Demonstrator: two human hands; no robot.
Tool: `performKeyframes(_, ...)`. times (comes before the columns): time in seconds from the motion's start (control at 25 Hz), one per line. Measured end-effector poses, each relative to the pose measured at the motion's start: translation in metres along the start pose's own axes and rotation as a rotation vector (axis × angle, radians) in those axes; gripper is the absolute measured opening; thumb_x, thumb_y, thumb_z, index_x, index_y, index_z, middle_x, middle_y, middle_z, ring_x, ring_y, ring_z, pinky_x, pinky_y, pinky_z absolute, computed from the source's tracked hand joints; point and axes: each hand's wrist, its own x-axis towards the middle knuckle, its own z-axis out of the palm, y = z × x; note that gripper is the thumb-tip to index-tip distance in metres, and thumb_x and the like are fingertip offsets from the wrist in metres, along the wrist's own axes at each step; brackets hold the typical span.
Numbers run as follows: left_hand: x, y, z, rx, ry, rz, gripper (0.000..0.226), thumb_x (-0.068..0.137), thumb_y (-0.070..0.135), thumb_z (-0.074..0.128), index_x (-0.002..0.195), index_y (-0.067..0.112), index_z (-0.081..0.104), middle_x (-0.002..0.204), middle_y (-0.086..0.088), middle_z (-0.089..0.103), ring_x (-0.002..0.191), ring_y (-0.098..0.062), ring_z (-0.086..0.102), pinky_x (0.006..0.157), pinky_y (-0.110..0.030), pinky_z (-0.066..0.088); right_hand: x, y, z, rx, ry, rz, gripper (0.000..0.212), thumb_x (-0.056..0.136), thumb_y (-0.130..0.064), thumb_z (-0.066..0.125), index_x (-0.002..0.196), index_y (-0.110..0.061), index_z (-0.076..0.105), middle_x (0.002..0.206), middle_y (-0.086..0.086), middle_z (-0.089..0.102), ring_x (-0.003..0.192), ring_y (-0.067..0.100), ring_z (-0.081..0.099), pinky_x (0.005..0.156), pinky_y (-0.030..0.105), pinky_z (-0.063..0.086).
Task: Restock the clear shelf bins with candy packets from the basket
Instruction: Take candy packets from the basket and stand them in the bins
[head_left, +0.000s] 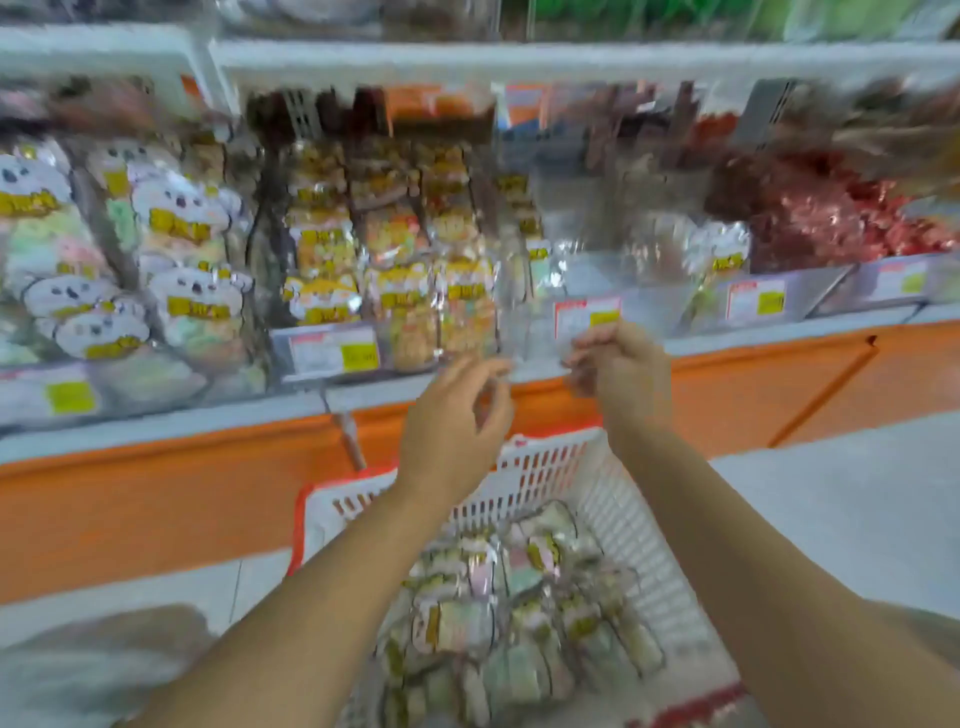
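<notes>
The picture is motion-blurred. A white slatted basket (550, 467) with a red rim sits low in the middle, filled with several pastel candy packets (498, 613). Above it, a clear shelf bin (582, 270) with a red and yellow price label looks almost empty. My left hand (457, 421) hovers over the basket's far rim with loosely bent fingers and holds nothing visible. My right hand (618, 369) is raised at the front of that clear bin with its fingers curled. Blur hides whether it holds anything.
Bins to the left hold panda-faced packets (192, 260) and yellow-labelled packets (395, 249). A bin of red foil sweets (810, 213) stands at the right. An orange shelf base (156, 499) runs below the bins. Grey floor lies to the right of the basket.
</notes>
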Motion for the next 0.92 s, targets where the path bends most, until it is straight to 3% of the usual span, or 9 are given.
performKeyframes(0.08,-0.052,-0.038,0.02,-0.003,-0.176,-0.225,0.025,0.098,0.022,0.053,0.12,0.026,0.063,0.12,0.009,0.061,0.1,-0.006,0.058,0.087,-0.027,0.05,-0.025,0.063,0.002,-0.045,-0.175,0.276,0.034,0.089,0.009,0.043,0.072,-0.014,0.061,0.063,0.005,0.063,0.047,0.011,0.057,0.045,0.02,0.044)
performKeyframes(0.16,-0.094,-0.071,0.033,-0.013,-0.351,-0.451,0.027,0.099,0.023,0.053,0.125,0.025,0.061,0.126,0.008,0.06,0.105,-0.008,0.058,0.088,-0.022,0.049,-0.044,0.124,-0.004,-0.306,-0.339,0.438,0.025,0.094,-0.003,0.051,0.084,-0.018,0.067,0.078,0.0,0.064,0.063,0.012,0.06,0.058,0.023,0.05)
performKeyframes(0.28,-0.127,-0.108,0.041,-0.019,-0.491,-0.739,0.024,0.101,0.024,0.05,0.122,0.018,0.06,0.113,0.013,0.059,0.087,-0.002,0.058,0.063,-0.005,0.042,-0.068,0.19,-0.007,-0.667,-0.551,0.529,0.015,0.096,-0.011,0.052,0.099,-0.025,0.057,0.085,-0.011,0.053,0.079,0.008,0.056,0.061,0.009,0.043)
performKeyframes(0.32,-0.134,-0.12,0.042,-0.01,-0.509,-0.82,0.025,0.101,0.025,0.049,0.122,0.017,0.059,0.116,0.009,0.06,0.091,-0.005,0.061,0.066,-0.009,0.045,-0.075,0.203,-0.004,-0.731,-0.636,0.544,0.013,0.097,-0.012,0.051,0.096,-0.024,0.054,0.085,-0.009,0.05,0.082,0.012,0.056,0.06,0.01,0.042)
performKeyframes(0.4,-0.147,-0.15,0.049,0.02,-0.553,-0.961,0.035,0.101,0.029,0.048,0.132,0.015,0.056,0.139,-0.006,0.054,0.117,-0.024,0.058,0.09,-0.029,0.048,-0.09,0.226,0.004,-0.897,-0.725,0.402,0.021,0.1,-0.011,0.047,0.081,-0.019,0.046,0.078,0.0,0.039,0.067,0.016,0.05,0.053,0.021,0.045)
performKeyframes(0.48,-0.166,-0.176,0.059,0.055,-0.634,-1.058,0.044,0.101,0.029,0.047,0.143,0.014,0.046,0.152,-0.008,0.04,0.133,-0.029,0.046,0.105,-0.034,0.04,-0.102,0.253,0.012,-0.962,-0.829,0.468,0.032,0.094,-0.018,0.059,0.071,-0.017,0.037,0.073,0.002,0.032,0.058,0.014,0.042,0.055,0.027,0.039)
performKeyframes(0.64,-0.193,-0.198,0.075,-0.119,-0.674,-1.189,0.053,0.099,0.018,0.051,0.15,0.017,0.035,0.157,-0.002,0.033,0.136,-0.023,0.043,0.098,-0.025,0.042,-0.119,0.264,0.023,-1.126,-0.731,0.525,0.035,0.078,-0.039,0.076,0.094,-0.015,0.057,0.095,0.005,0.054,0.081,0.017,0.055,0.059,0.025,0.041)
performKeyframes(0.8,-0.195,-0.199,0.075,-0.262,-0.427,-1.425,0.065,0.089,0.022,0.068,0.147,0.016,0.038,0.145,-0.012,0.047,0.124,-0.031,0.053,0.097,-0.034,0.049,-0.115,0.259,0.024,-0.864,-0.581,0.577,0.017,0.085,-0.017,0.071,0.089,-0.008,0.057,0.086,0.009,0.06,0.081,0.018,0.056,0.071,0.031,0.048)
performKeyframes(0.92,-0.187,-0.185,0.07,-0.522,-0.237,-1.596,0.071,0.08,0.037,0.078,0.14,0.013,0.049,0.142,-0.004,0.047,0.112,-0.024,0.057,0.086,-0.037,0.057,-0.104,0.245,0.025,-0.527,-0.438,0.66,0.018,0.087,0.002,0.063,0.079,0.002,0.047,0.076,0.028,0.051,0.065,0.02,0.049,0.06,0.031,0.042)
